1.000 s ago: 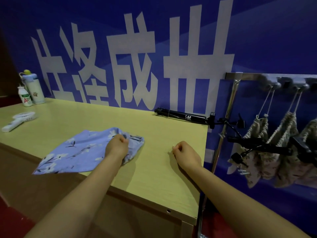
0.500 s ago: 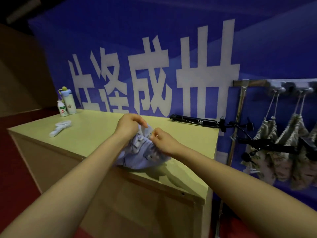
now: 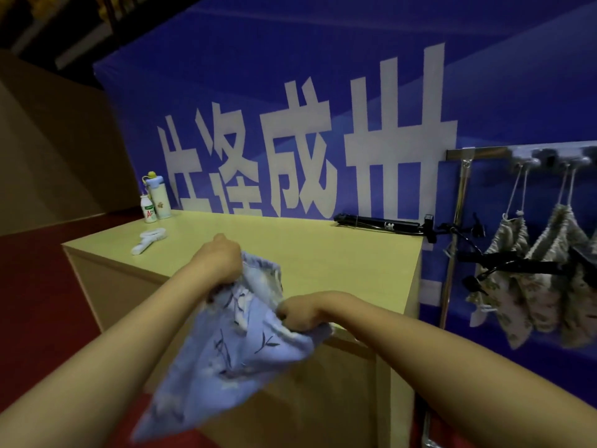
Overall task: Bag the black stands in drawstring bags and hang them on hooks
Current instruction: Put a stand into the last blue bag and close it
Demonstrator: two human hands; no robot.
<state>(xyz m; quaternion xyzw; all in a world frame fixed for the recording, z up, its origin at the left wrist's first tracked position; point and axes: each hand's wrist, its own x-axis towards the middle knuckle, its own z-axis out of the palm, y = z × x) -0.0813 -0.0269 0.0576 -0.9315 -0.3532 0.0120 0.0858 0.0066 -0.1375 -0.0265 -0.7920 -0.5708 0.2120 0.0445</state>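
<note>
A: Your left hand (image 3: 217, 260) is fisted on one side of the blue drawstring bag's (image 3: 226, 350) mouth, and your right hand (image 3: 302, 313) pinches the other side, so the opening is pulled apart between them. The bag hangs in the air over the near edge of the table (image 3: 323, 253), its body drooping in front of it.

B: And the stand that goes in it?

A: One black stand (image 3: 379, 224) lies along the far edge, near the far right corner, with its clamp end poking past the table's right side. Neither of your hands is on it.

B: How much is done?

A: At least two patterned bags (image 3: 517, 273) already hang from hooks (image 3: 529, 161) on the rail at the right, black parts sticking out of them. I judge this bag is yet to be filled, drawn shut and hung.
</note>
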